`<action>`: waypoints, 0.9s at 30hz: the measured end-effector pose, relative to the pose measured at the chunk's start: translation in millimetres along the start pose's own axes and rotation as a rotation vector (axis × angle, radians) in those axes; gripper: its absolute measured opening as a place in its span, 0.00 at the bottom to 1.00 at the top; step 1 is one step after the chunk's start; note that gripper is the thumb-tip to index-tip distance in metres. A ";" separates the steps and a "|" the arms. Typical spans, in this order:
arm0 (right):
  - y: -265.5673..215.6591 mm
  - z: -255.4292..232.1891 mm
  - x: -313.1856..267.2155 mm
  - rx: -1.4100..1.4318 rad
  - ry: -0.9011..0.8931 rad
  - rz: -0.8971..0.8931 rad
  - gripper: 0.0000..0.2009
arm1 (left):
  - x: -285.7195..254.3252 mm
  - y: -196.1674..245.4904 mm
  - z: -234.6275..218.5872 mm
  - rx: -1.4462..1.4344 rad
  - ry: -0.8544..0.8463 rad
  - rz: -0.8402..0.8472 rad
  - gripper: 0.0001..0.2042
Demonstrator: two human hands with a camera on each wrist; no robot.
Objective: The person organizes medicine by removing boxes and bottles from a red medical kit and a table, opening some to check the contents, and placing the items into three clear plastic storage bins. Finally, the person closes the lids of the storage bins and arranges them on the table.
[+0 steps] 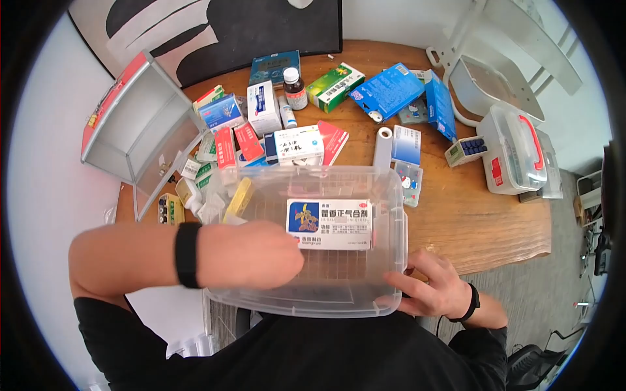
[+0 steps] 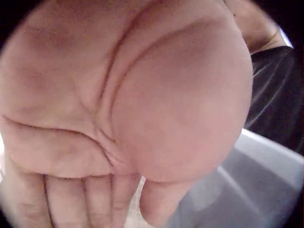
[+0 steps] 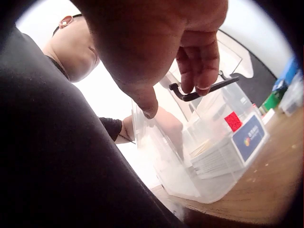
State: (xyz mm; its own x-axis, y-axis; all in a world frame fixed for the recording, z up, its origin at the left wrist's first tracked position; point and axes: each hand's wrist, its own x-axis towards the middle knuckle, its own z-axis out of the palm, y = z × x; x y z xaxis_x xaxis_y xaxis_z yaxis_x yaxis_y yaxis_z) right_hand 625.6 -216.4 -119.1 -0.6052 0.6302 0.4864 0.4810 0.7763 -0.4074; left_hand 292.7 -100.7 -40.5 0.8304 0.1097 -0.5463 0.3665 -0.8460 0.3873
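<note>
A clear plastic bin (image 1: 391, 221) stands tilted at the table's front edge, close to the person's body. On its floor lies a white medicine box (image 1: 345, 225) with a blue picture. The left hand (image 1: 261, 257) reaches into the bin beside that box, its fingers hidden from the head view. In the left wrist view the left palm (image 2: 123, 104) faces the camera, fingers extended and fingertips cut off, nothing seen held. At the bin's right end, the right hand (image 1: 433, 287) grips the rim; the right wrist view shows its fingers (image 3: 202, 66) at a black handle (image 3: 204, 90).
Beyond the bin lie many medicine boxes, a brown bottle (image 1: 295, 91), blue packs (image 1: 388, 91) and a white thermometer-like device (image 1: 383, 150). An open red-lidded case (image 1: 140, 117) stands at left, a clear case with red handle (image 1: 515, 150) at right.
</note>
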 end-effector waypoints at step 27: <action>156.1 -45.4 189.6 -0.134 -0.083 0.414 0.21 | 1.9 10.8 172.0 -0.506 1.697 -0.154 0.39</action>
State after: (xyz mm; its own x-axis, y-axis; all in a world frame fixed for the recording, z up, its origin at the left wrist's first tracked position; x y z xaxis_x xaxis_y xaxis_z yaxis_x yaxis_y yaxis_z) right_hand 614.8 24.8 -55.3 -0.3900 0.8897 0.2372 0.7686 0.4564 -0.4483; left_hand 226.1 -199.4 -165.1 0.1395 0.8092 0.5708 0.2844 -0.5849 0.7596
